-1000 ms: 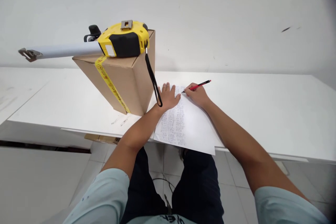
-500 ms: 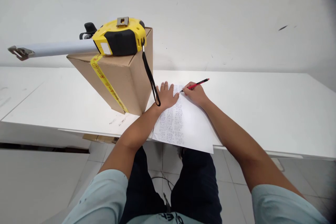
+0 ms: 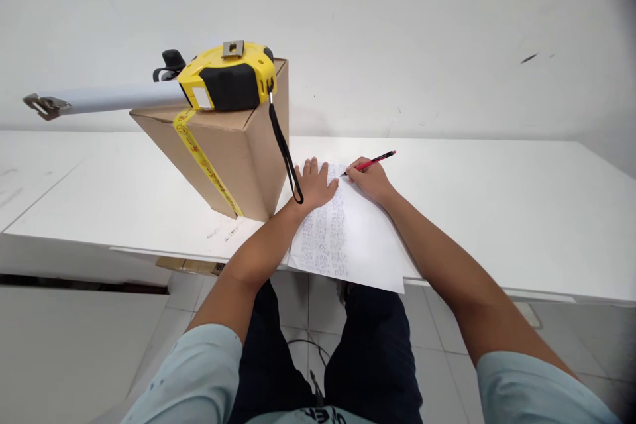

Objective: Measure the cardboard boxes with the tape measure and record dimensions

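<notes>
A red and black pen is gripped in my right hand, its tip down at the upper part of a white sheet of paper. Columns of small dark handwriting cover the sheet's left side, and its lower edge overhangs the table. My left hand lies flat on the paper's upper left with fingers spread, pressing nothing else. Beside that hand stands a brown cardboard box with yellow printed tape. On the box lies a yellow and black tape measure, its wrist strap dangling in front of my left hand.
The paper and box are on a long white table against a white wall. The tape measure's pale blade sticks out leftward past the box. A black object sits behind it. A cable lies on the tiled floor.
The whole view has shifted slightly, with the box and tape measure a little lower in the picture. Both hands stay in nearly the same place on the paper.
</notes>
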`<state>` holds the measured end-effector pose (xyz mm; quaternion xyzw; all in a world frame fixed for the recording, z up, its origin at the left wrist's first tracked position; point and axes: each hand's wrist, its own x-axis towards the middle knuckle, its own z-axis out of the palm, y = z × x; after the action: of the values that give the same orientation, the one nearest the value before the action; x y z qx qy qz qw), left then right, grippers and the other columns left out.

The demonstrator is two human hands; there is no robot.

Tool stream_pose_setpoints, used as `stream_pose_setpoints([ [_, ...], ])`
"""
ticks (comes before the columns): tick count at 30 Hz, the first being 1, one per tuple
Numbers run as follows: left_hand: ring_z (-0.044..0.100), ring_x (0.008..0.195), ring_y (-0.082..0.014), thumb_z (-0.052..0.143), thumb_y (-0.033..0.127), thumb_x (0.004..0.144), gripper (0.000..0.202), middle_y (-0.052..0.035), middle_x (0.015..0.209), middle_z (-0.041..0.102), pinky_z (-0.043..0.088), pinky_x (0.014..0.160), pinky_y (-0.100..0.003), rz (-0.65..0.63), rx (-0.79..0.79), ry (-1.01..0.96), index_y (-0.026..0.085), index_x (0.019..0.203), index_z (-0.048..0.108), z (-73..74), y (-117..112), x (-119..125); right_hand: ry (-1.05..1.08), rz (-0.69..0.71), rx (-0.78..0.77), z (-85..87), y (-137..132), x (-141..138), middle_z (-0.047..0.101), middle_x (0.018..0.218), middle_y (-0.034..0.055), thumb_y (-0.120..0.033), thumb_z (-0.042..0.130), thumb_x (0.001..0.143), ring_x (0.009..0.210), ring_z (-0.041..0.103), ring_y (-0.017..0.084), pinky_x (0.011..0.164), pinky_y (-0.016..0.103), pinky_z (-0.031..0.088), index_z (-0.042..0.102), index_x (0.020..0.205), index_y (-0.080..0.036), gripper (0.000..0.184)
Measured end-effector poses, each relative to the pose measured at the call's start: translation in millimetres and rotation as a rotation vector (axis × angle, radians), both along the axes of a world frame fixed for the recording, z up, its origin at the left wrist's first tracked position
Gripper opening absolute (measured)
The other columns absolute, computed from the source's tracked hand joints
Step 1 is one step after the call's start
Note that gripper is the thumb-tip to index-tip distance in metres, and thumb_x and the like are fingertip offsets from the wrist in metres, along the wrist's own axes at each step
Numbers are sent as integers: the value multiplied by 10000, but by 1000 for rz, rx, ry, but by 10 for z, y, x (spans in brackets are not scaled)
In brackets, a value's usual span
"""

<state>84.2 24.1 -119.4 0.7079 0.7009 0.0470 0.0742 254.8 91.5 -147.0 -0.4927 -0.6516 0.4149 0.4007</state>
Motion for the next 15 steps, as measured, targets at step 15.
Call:
stream_pose_setpoints([
  [15, 169, 1703, -340, 303, 538, 1102, 726, -164, 1823, 215, 140, 1370, -597, 3, -3, 3, 162, 1721, 337, 2, 0, 3, -13, -13, 9, 0, 8, -7, 638, 663, 12, -390, 687, 722, 686, 528, 156, 704, 326, 445, 641, 745, -211, 186],
])
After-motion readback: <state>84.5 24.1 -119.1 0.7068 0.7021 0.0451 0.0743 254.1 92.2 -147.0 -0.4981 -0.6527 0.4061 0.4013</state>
